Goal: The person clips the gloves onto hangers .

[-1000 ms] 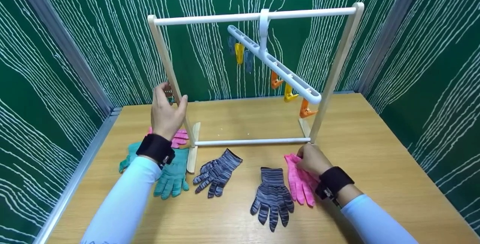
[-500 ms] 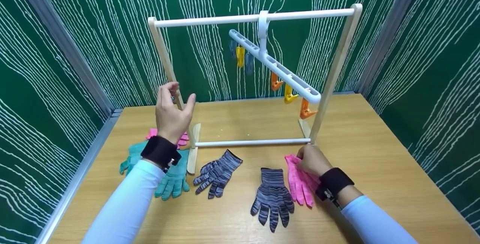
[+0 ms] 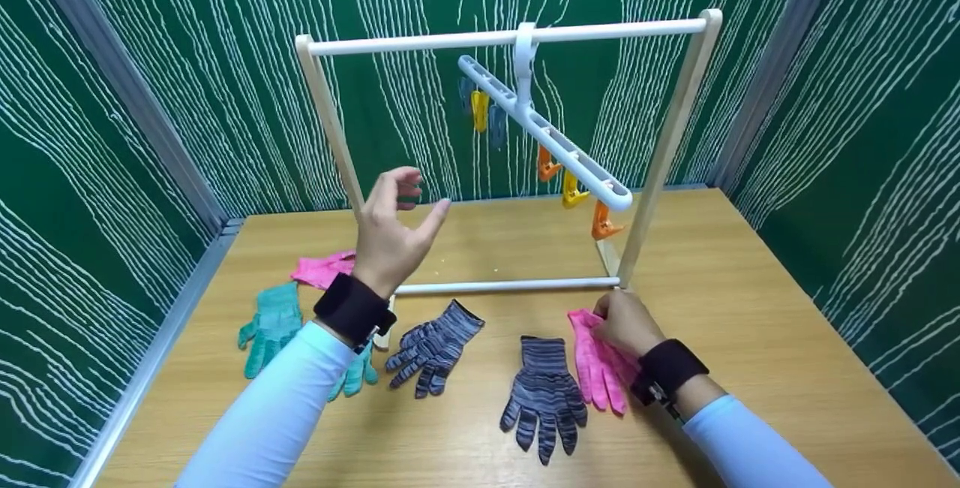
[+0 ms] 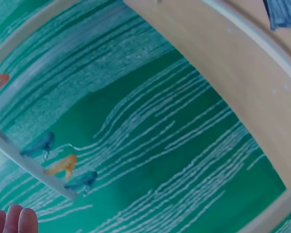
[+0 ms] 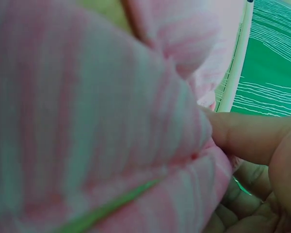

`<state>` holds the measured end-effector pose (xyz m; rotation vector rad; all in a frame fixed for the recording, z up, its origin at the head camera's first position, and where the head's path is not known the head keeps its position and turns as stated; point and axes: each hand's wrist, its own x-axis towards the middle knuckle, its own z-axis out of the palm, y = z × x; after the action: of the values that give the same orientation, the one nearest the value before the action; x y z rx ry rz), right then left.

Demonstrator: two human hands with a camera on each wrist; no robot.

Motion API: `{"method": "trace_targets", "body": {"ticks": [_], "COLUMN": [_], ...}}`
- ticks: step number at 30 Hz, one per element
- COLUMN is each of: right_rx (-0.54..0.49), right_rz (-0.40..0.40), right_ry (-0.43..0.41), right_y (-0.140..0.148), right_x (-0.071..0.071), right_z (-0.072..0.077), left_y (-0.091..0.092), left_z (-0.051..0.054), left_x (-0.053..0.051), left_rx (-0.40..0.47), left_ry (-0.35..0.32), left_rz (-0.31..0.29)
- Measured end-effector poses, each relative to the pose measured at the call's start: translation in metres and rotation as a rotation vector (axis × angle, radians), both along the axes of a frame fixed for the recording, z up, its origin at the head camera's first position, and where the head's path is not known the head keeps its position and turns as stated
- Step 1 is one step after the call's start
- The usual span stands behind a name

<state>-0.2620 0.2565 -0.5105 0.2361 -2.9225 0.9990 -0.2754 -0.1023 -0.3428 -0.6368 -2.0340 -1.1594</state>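
Note:
My right hand (image 3: 628, 320) pinches the cuff end of a pink glove (image 3: 598, 368) at the table's right; in the right wrist view the bunched pink cloth (image 5: 106, 111) fills most of the picture beside the thumb. My left hand (image 3: 394, 236) is raised in front of the rack's left post, fingers parted from the thumb and holding nothing. Several of its fingertips (image 4: 14, 221) show at the corner of the left wrist view. A light blue clip hanger (image 3: 551, 135) hangs from the rack's top bar, bearing orange clips (image 3: 604, 221), yellow clips (image 3: 480, 111) and blue-grey clips (image 3: 496, 128).
Two grey striped gloves (image 3: 544, 390) lie in front of the wooden rack (image 3: 667, 135). At left, teal gloves (image 3: 275, 323) and a pink glove (image 3: 319, 270) are partly covered by my left arm. Green walls (image 3: 112, 97) with white streaks surround the wooden table (image 3: 750, 338).
My left hand has moved right, from beside the rack's left post to in front of the frame's opening. The right hand stays at the pink glove. The hanger has swung slightly.

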Motion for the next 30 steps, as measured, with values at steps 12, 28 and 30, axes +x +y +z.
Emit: {"method": "trace_targets", "body": {"ticks": [12,28,30], "right_rx": [-0.025,-0.031,-0.033], "right_rz": [-0.008,-0.013,-0.005], "right_ry": [0.069,0.048,0.062], "right_y": [-0.001,-0.002,-0.001], "right_x": [0.005,0.008,0.008], "right_z": [0.01,0.022,0.024], "left_y": [0.013,0.032,0.035], "left_z": [0.0,0.001,0.001], "left_x": [0.006,0.019,0.02], "left_rx": [-0.019,-0.066,-0.068], "left_ry": [0.036,0.034,0.038], "left_rz": [-0.063,-0.155,-0.172]}}
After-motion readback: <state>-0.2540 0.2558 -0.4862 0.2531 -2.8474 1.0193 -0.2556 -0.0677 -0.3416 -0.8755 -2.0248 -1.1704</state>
